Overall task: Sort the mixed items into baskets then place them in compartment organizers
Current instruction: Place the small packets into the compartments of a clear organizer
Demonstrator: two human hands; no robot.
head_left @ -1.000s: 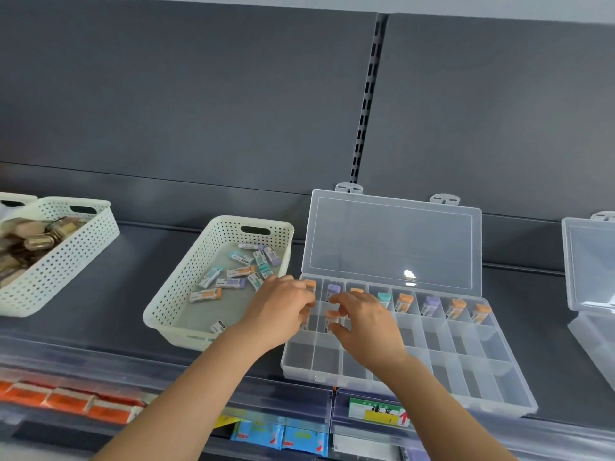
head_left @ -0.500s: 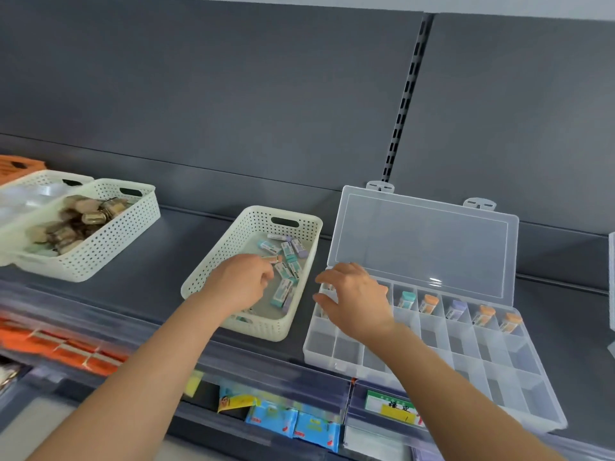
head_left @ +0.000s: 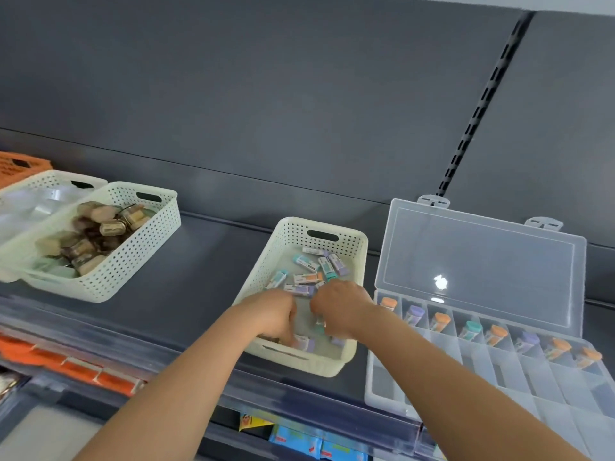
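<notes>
A cream perforated basket (head_left: 301,365) on the dark shelf holds several small tubes (head_left: 307,278) with teal, orange and purple caps. Both my hands reach into its near end. My left hand (head_left: 273,317) curls down and its fingers grip a purple-capped tube (head_left: 303,343) by the front wall. My right hand (head_left: 340,307) curls beside it and pinches a teal-capped tube (head_left: 320,326). To the right lies the clear compartment organizer (head_left: 370,390) with its lid (head_left: 479,257) open. Its back row holds several capped tubes (head_left: 440,321), one per compartment.
At the left stands a cream basket (head_left: 109,287) of brown and beige bottles. Behind it are a white basket (head_left: 50,177) and an orange one (head_left: 20,165). A clear strip (head_left: 199,367) runs along the shelf's front edge, with packets (head_left: 293,440) on the level below.
My right hand left the organizer and moved left into the basket beside my left hand. My left hand shifted to the basket's near end. The view swung left.
</notes>
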